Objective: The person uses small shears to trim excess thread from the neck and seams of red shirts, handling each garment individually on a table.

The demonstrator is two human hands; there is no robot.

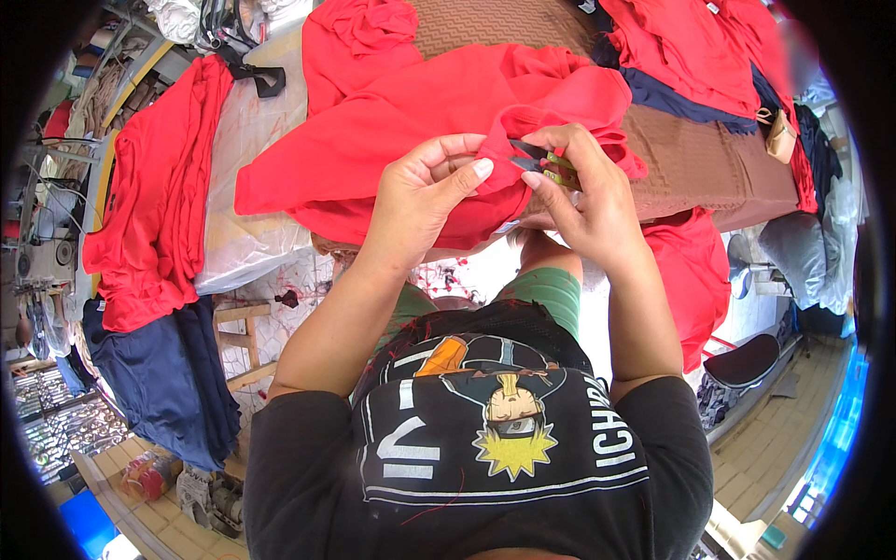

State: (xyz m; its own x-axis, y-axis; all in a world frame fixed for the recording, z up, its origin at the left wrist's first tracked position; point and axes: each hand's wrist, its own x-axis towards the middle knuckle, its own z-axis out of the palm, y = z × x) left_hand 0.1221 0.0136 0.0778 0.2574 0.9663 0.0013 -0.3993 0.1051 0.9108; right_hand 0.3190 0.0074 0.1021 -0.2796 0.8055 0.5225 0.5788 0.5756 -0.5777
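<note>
A red garment [401, 131] lies spread over the table in front of me, its near part gathered up between my hands. My left hand [434, 182] pinches an edge of the red cloth between thumb and fingers. In my right hand [583, 182] is a pair of small thread snips [557, 170] with dark blades and a yellow-green handle. The blades point left, right at the cloth edge beside my left fingertips. Whether they touch a thread is too small to make out.
More red garments lie on the left table [159, 187] and at the far right [695, 56], with dark blue cloth [159, 373] hanging at the left. A brown textured cover [700, 168] drapes the table. A wooden stool frame [243, 336] stands at the left; a dark padded seat [742, 362] at the right.
</note>
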